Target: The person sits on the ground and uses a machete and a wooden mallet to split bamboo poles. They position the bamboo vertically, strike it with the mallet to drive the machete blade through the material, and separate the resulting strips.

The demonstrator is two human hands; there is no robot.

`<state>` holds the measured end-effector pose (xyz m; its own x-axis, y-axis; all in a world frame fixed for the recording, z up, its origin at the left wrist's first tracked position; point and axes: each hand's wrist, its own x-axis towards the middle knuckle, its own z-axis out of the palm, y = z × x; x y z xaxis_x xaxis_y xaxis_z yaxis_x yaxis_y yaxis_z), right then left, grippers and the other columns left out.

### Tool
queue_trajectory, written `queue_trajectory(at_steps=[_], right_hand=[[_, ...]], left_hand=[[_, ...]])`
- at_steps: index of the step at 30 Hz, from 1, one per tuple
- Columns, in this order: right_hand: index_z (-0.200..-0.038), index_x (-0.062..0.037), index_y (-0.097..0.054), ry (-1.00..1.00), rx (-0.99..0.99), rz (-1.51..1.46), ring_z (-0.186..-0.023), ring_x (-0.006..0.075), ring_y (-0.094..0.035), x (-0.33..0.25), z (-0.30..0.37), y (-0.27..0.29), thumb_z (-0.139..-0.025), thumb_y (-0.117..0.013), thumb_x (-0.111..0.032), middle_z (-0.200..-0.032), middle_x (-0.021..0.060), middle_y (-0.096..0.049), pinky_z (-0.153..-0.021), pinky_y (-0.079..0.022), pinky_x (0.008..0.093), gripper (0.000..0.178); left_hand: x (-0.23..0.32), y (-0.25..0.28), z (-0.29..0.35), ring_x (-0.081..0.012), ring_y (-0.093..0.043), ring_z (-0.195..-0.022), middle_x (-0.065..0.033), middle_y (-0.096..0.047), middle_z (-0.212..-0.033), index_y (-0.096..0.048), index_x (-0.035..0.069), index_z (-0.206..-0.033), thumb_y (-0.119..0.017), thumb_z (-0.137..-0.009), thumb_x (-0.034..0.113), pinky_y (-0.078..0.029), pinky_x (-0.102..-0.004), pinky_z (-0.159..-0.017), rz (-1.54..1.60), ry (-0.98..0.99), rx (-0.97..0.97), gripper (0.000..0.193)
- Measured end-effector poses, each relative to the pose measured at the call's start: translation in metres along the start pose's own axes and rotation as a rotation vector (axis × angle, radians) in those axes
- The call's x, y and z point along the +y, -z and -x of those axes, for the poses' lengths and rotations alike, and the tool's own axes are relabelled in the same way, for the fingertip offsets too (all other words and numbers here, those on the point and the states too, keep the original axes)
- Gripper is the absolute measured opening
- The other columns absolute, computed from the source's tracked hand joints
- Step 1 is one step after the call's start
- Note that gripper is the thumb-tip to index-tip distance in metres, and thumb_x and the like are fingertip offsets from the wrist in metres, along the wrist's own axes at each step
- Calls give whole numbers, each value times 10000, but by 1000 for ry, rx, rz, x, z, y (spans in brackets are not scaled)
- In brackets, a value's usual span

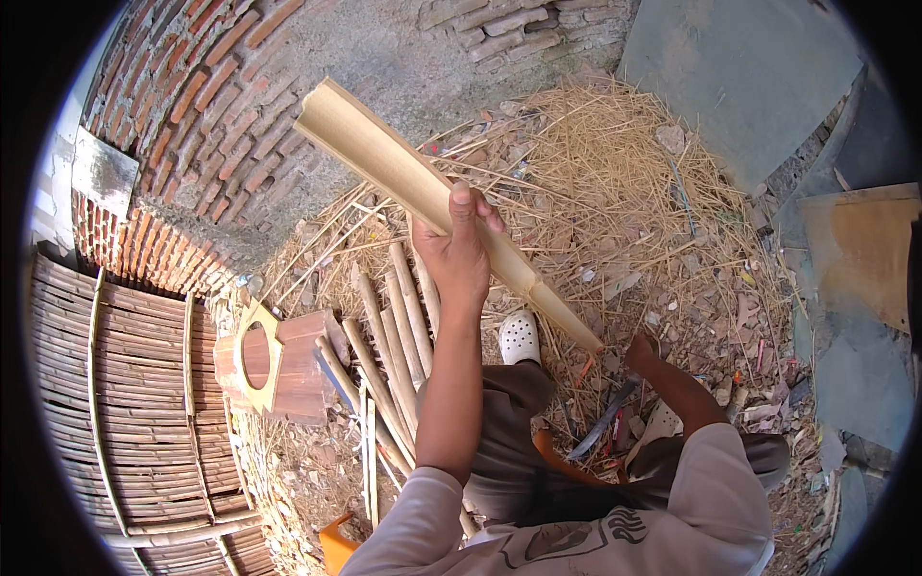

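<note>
My left hand [456, 245] is closed around a split bamboo piece [370, 158], with the thumb along its pale hollow face. The piece slants from the upper left down to the right, and a node ridge crosses it near its lower end. My right hand [643, 353] is low, just right of that end and apart from it. Its fingers look curled, and what they hold, if anything, is hidden. A dark curved blade [605, 420] lies below this hand; whether it joins the hand cannot be made out.
Several bamboo lengths [384, 326] lie left of my legs, beside a brown board [298, 370] with a yellow cut-out frame. Straw and rubble [615, 192] cover the ground. A brick wall [202, 125] rises behind, a bamboo slat panel [134, 394] stands left, and grey sheets [740, 86] lean right.
</note>
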<state>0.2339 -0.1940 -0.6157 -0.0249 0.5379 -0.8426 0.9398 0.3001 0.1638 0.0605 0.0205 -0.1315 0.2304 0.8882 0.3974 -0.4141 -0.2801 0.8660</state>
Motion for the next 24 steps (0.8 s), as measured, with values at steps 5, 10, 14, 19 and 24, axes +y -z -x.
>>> queue_trajectory(at_steps=[5,10,14,19,24], right_hand=[[-1203,-159,-678,359,-280,-176,-1010,311,-652,8,150,46,-776,-700,-312,-1147,97,-674,-789,-519,452,454],[-992,-53,-718,79,84,-397,-926,330,-688,2,284,17,-780,-642,-223,-956,161,-709,-780,-541,466,282],[-948,-25,-709,-342,271,-603,-845,362,-694,1,437,24,-750,-672,-192,-842,184,-704,-760,-542,465,261],[-876,-10,-643,-899,744,-1009,-771,380,-677,-51,578,-11,-738,-724,-206,-772,216,-665,-720,-525,476,254],[-872,5,-575,-972,1219,-1818,-548,223,-602,-120,595,-25,-820,-708,-160,-645,110,-577,-538,-494,355,217]], left_hand=[[3,-3,16,-132,-567,-602,-49,-554,-743,-511,55,-998,-533,-1014,297,-492,-266,-535,62,-27,-66,244],[27,-49,29,-101,-577,-594,-36,-578,-741,-512,53,-958,-533,-1015,290,-481,-241,-533,75,-89,-206,245],[62,-86,39,-90,-566,-597,-31,-576,-736,-528,52,-929,-524,-1021,280,-465,-232,-545,115,-159,-326,246],[84,-144,65,-70,-532,-613,-12,-556,-729,-528,28,-977,-545,-1012,278,-436,-219,-562,188,-220,-423,253],[22,-173,101,-62,-515,-602,3,-539,-695,-536,17,-978,-561,-1002,294,-428,-219,-545,159,-133,-440,279]])
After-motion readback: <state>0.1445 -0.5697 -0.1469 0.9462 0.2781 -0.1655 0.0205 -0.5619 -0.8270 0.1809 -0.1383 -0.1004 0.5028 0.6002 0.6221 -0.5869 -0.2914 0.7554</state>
